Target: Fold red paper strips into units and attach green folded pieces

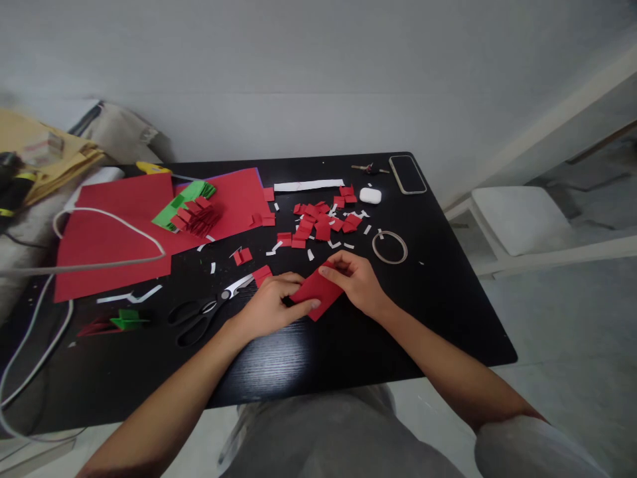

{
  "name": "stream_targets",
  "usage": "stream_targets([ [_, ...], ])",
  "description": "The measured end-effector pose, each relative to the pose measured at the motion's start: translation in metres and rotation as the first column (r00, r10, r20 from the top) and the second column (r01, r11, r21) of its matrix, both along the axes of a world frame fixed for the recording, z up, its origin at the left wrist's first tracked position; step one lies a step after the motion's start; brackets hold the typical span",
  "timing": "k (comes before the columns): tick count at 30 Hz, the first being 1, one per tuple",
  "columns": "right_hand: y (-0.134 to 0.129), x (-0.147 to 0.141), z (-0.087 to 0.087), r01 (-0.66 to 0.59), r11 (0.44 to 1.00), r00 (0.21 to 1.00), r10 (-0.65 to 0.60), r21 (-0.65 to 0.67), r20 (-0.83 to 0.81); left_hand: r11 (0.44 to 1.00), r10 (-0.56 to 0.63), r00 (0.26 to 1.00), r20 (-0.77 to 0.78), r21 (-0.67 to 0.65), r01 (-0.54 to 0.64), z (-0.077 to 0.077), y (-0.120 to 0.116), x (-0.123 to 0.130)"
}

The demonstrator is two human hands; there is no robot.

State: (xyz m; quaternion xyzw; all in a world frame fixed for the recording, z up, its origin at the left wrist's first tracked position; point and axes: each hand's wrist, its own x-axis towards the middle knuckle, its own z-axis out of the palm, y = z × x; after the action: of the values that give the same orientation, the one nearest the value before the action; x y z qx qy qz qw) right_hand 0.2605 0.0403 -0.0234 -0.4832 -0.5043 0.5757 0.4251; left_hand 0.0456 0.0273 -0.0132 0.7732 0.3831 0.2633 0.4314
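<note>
Between my two hands, above the near middle of the black table [378, 352], is a piece of red paper [321, 289]. My left hand [273, 302] grips its left side, thumb on top. The fingers of my right hand [355, 279] are closed on its upper right edge, with the thumb pressed on the face. Black-handled scissors [206, 309] lie left of my left hand, blades toward it. Just behind that hand is a small red paper piece [261, 273]. Folded red paper pieces [313, 222] lie in a loose pile beyond my hands, among white paper scraps [310, 254].
Red sheets [109, 245] cover the left, topped by a green and red folded stack [192, 209]. A white cable [114, 216] loops over them. Farther right are an earbud case [370, 195], a phone [408, 174], keys [369, 168] and a ring-shaped coil [389, 247]. A wall [298, 79] stands behind.
</note>
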Motion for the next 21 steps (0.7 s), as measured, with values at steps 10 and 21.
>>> stream_targets([
  [10, 0.002, 0.001, 0.000, 0.068, 0.997, 0.998, -0.068, 0.027, 0.003, 0.992, 0.128, 0.991, -0.022, 0.002, -0.128, -0.001, 0.001, 0.000],
  [21, 0.001, 0.000, 0.001, 0.102, 0.995, 0.994, -0.102, 0.006, -0.028, 0.935, 0.356, 0.931, 0.079, -0.037, -0.354, -0.014, -0.006, 0.000],
])
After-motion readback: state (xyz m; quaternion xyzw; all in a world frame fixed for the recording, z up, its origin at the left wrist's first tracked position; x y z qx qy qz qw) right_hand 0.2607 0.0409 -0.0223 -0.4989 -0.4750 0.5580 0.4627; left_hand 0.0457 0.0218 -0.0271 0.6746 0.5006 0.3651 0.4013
